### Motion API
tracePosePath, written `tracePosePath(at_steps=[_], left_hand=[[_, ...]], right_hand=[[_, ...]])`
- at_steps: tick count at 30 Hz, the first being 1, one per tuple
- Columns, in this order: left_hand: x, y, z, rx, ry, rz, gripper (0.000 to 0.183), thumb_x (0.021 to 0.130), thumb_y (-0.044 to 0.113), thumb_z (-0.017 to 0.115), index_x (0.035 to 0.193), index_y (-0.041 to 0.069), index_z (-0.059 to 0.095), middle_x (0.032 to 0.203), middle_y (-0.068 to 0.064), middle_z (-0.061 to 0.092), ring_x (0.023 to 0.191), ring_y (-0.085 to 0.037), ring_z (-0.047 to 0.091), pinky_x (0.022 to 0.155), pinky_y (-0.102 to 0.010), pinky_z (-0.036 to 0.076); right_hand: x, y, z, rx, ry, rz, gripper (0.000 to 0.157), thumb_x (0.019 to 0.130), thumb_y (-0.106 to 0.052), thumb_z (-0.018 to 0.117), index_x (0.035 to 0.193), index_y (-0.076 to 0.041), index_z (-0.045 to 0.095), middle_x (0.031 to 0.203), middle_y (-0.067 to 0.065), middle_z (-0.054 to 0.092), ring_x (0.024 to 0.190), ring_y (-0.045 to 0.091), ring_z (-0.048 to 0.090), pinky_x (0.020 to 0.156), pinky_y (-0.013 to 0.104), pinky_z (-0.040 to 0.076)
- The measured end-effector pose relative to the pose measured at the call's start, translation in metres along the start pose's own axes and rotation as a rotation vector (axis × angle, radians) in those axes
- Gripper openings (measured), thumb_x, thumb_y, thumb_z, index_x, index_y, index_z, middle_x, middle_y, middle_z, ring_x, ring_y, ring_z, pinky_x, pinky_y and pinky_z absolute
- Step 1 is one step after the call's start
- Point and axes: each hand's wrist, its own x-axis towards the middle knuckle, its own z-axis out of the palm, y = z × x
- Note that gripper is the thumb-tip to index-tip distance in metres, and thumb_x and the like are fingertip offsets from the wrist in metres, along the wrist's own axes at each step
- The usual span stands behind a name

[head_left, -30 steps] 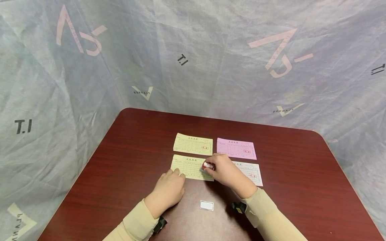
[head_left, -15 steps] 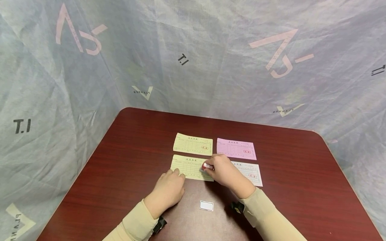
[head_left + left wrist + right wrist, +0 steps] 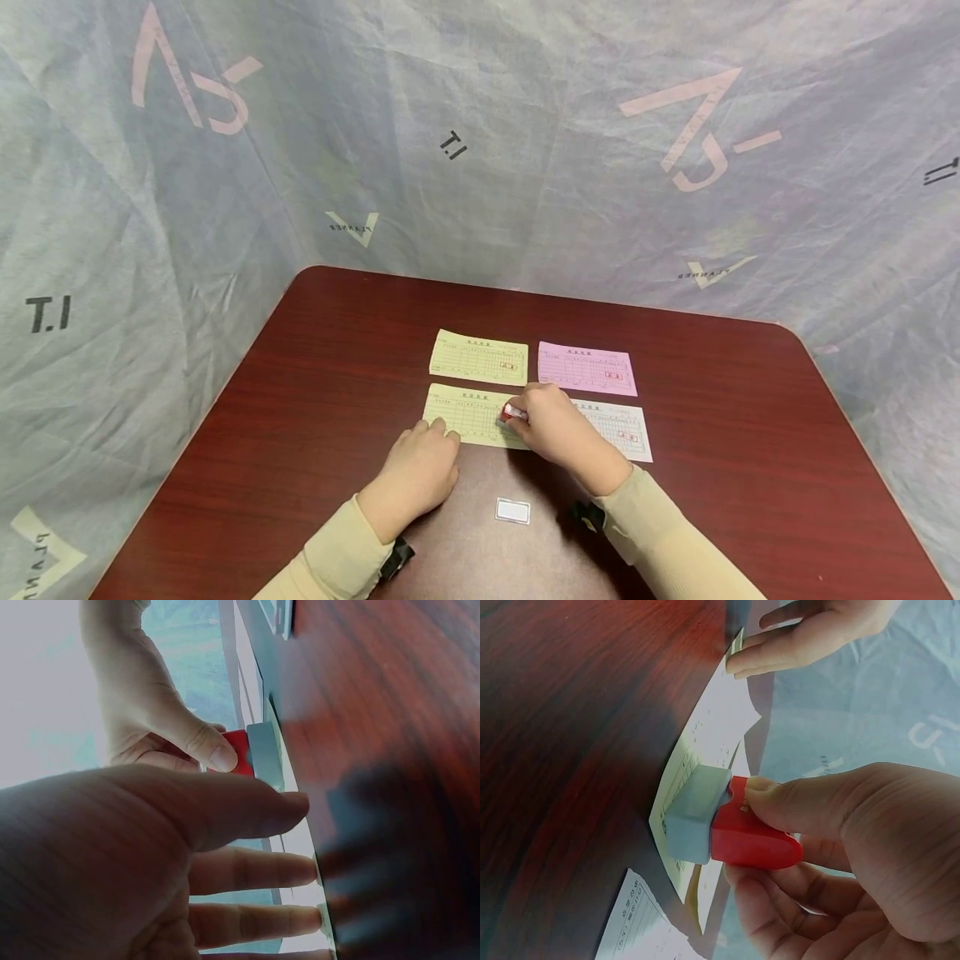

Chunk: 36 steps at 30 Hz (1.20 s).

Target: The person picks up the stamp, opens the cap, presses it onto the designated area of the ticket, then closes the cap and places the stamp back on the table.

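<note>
My right hand (image 3: pixel 558 429) pinches a stamp with a red handle (image 3: pixel 754 832) and a grey base (image 3: pixel 699 814) between thumb and fingers. The stamp stands base down on the right part of the near yellow slip (image 3: pixel 461 412), a printed form with a grid. At that slip's lower left edge, the fingertips of my left hand (image 3: pixel 420 467) rest on the paper, fingers fairly straight in the left wrist view. The spot under the stamp's base is hidden.
Behind lie another yellow slip (image 3: pixel 476 358) and a pink slip (image 3: pixel 585 367); a white slip (image 3: pixel 626 425) is partly under my right wrist in view. Those three bear red box marks. A small white rectangular piece (image 3: pixel 513 511) lies nearer on the dark red table (image 3: pixel 315 375).
</note>
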Motion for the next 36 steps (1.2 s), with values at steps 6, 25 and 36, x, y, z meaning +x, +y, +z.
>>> tracePosePath(at_steps=[6, 25, 36], left_hand=[[0.0017, -0.0017, 0.0018, 0.004, 0.01, 0.001, 0.021, 0.085, 0.019, 0.076, 0.096, 0.002, 0.069, 0.089, -0.012, 0.057, 0.087, -0.034, 0.059, 0.073, -0.048, 0.051], [-0.0006, -0.0003, 0.0012, 0.001, 0.017, 0.008, 0.023, 0.083, 0.02, 0.079, 0.095, 0.002, 0.069, 0.088, -0.011, 0.056, 0.085, -0.033, 0.059, 0.07, -0.048, 0.051], [-0.0014, 0.0004, -0.0007, -0.009, 0.017, 0.002, 0.023, 0.082, 0.019, 0.079, 0.095, 0.002, 0.069, 0.088, -0.011, 0.056, 0.085, -0.033, 0.059, 0.07, -0.049, 0.05]], right_hand=[[0.0012, -0.0015, 0.0, -0.001, -0.002, 0.015, 0.017, 0.081, -0.006, 0.085, 0.074, -0.01, 0.07, 0.068, -0.002, 0.056, 0.064, 0.012, 0.055, 0.056, 0.03, 0.048], [-0.0022, -0.0014, 0.0041, -0.049, 0.005, 0.013, 0.024, 0.082, -0.008, 0.085, 0.07, -0.011, 0.064, 0.068, 0.0, 0.055, 0.065, 0.016, 0.058, 0.057, 0.033, 0.05], [-0.0016, -0.0037, 0.0028, -0.052, -0.001, 0.012, 0.02, 0.081, -0.006, 0.085, 0.073, -0.009, 0.067, 0.07, 0.002, 0.057, 0.068, 0.018, 0.06, 0.059, 0.034, 0.051]])
